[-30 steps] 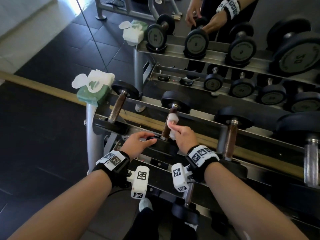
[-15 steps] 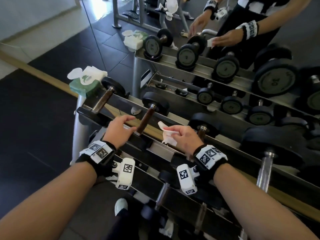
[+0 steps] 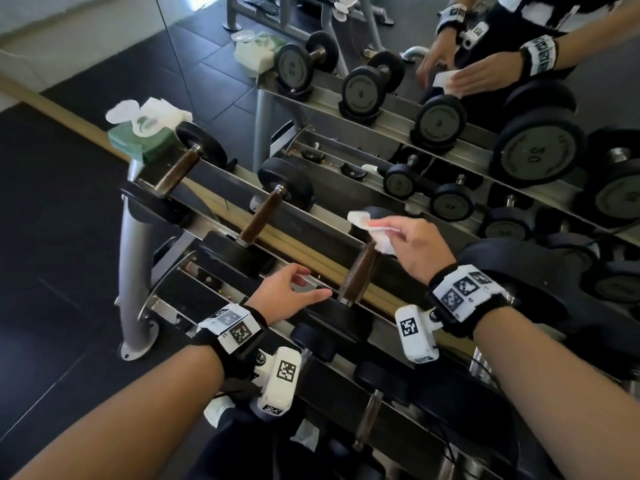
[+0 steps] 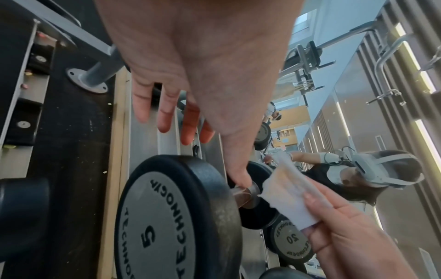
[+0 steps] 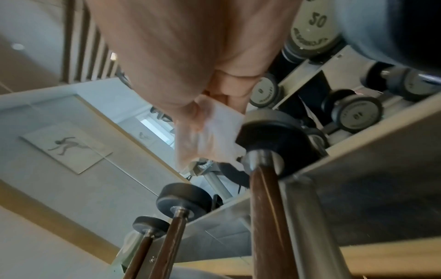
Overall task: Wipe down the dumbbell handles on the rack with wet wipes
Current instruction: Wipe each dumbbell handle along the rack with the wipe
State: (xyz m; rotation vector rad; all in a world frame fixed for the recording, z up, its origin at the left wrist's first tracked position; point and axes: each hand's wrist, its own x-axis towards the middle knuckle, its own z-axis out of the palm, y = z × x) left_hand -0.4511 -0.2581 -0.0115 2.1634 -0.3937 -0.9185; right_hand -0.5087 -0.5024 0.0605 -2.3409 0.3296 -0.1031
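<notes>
Here the right hand (image 3: 412, 247) pinches a folded white wet wipe (image 3: 372, 230) just above the far end of the third dumbbell's brown handle (image 3: 358, 273) on the rack's (image 3: 221, 233) top tier. The left hand (image 3: 287, 296) is spread, fingers relaxed, thumb by that dumbbell's near plate (image 4: 176, 217) marked 5. A green pack of wipes (image 3: 145, 133) sits on the rack's left end.

- A dumbbell end plate (image 4: 164, 222) in the left wrist view carries "TECHNOGYM" and a large "5".
- A smaller plate (image 4: 292, 240) behind it bears "20" and the same brand, partly hidden.
- A large mirrored plate (image 3: 533, 155) shows "30" reversed.
- A plate (image 5: 315, 28) in the right wrist view reads "50".
</notes>
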